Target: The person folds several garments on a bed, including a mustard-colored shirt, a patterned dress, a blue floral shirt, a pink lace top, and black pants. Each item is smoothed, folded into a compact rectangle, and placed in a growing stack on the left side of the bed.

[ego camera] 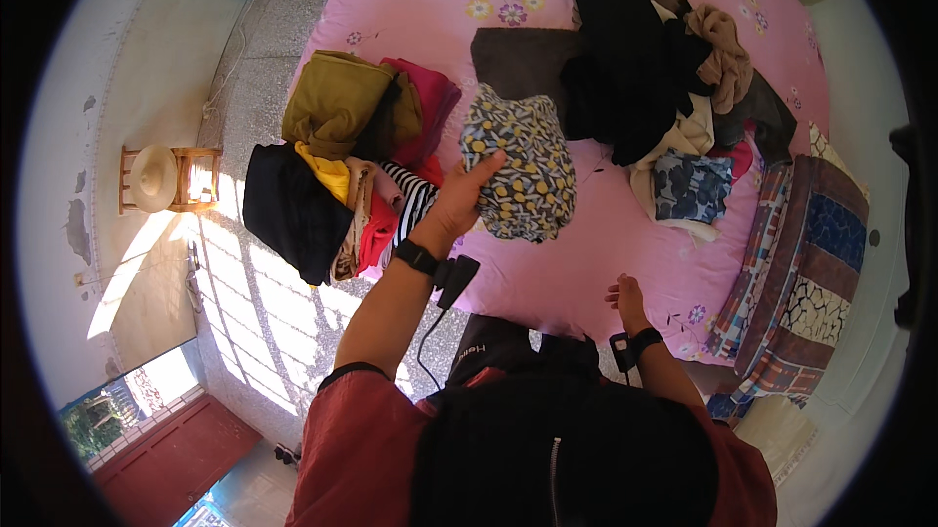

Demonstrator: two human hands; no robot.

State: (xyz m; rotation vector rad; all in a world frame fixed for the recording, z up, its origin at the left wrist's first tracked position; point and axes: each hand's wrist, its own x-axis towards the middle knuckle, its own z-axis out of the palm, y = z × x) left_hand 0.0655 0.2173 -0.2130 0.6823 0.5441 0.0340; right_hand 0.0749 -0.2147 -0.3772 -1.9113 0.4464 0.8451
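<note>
My left hand (467, 197) grips the left edge of a folded garment (524, 168) patterned in grey, white and yellow, with the thumb on top and the other fingers mostly hidden. That garment is over the middle of a pink flowered bedsheet (535, 278); I cannot tell whether it touches the sheet. Close to the bed's near edge, my right hand (626, 300) holds nothing, its fingers apart. Just left of my left hand is a black-and-white striped cloth (410, 194) among folded clothes.
Folded clothes, including an olive garment (333, 98) and a black one (293, 212), stand stacked at the bed's left edge. A loose heap with black cloth (623, 65) lies at upper right. Folded bedding (802, 263) lines the right side. A straw hat (152, 179) rests on a wooden chair (198, 179).
</note>
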